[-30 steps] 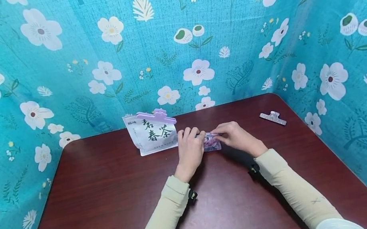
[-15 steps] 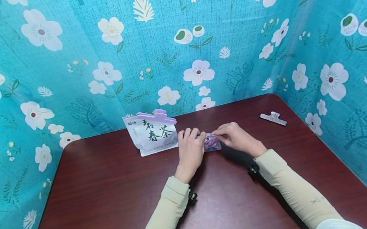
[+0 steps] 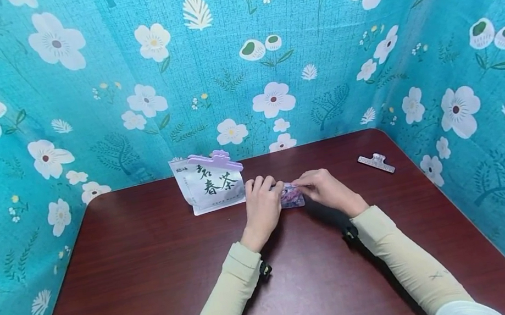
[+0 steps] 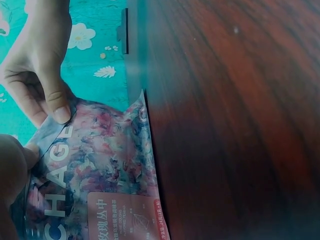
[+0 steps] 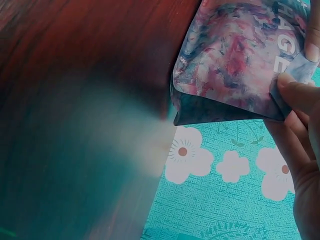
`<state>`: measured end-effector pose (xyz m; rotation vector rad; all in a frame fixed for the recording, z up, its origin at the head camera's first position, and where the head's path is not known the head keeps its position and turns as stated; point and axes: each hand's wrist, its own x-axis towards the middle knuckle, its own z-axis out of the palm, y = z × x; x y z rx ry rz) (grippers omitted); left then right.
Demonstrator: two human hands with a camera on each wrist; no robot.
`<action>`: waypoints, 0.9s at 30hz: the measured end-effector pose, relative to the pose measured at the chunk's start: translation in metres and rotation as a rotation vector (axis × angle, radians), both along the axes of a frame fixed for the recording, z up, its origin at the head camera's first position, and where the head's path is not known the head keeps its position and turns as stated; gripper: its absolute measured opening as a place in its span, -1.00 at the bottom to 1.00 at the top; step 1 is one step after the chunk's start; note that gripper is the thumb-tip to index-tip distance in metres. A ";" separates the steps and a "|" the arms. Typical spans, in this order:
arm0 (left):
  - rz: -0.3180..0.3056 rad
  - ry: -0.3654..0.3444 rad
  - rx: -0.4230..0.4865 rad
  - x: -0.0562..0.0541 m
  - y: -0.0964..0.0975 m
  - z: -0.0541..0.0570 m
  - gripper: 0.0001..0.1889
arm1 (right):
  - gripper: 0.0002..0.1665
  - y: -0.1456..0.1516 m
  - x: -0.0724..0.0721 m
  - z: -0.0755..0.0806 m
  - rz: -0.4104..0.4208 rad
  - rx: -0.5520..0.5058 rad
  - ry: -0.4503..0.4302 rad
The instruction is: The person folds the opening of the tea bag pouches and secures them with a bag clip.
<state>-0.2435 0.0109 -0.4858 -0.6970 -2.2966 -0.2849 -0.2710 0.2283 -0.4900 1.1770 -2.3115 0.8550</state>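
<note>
A pouch [image 3: 292, 196] printed in pink, purple and blue stands on the table between the two hands. Large white letters and a pink Chinese label show in the left wrist view, with the label giving it as tea. My left hand [image 3: 262, 203] grips the pouch's left top part, its thumb [image 4: 17, 167] lying on the front. At the other top corner my right hand [image 3: 330, 189] pinches a folded-over flap between thumb and fingers [image 5: 295, 95]. The right wrist view shows the pouch's side gusset [image 5: 215, 111]. The left hand's other fingers are hidden behind the pouch in the left wrist view.
Just left of the hands stands a white tea pouch [image 3: 212, 189] with green characters, a purple clip [image 3: 215, 161] across its top. A silvery patterned clip [image 3: 376, 163] lies at the table's back right. Floral teal cloth [image 3: 330, 55] surrounds the dark red table [image 3: 153, 285].
Both hands stay in place on the tea pouch. The pouch's top edge between them looks slightly lower and flatter than one second ago.
</note>
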 end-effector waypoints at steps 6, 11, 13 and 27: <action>0.004 0.015 -0.002 0.000 0.000 -0.001 -0.87 | -0.67 0.002 0.001 -0.001 -0.034 -0.002 -0.069; 0.008 0.004 -0.003 0.000 0.000 0.000 -0.87 | -0.66 0.004 0.002 -0.001 -0.061 -0.008 -0.117; 0.009 0.000 -0.005 0.000 0.000 0.000 -0.86 | -0.67 0.006 0.002 0.000 -0.067 -0.013 -0.126; -0.016 0.024 0.034 -0.002 0.000 -0.001 -0.87 | -0.39 0.048 -0.004 0.005 -0.311 0.134 -0.383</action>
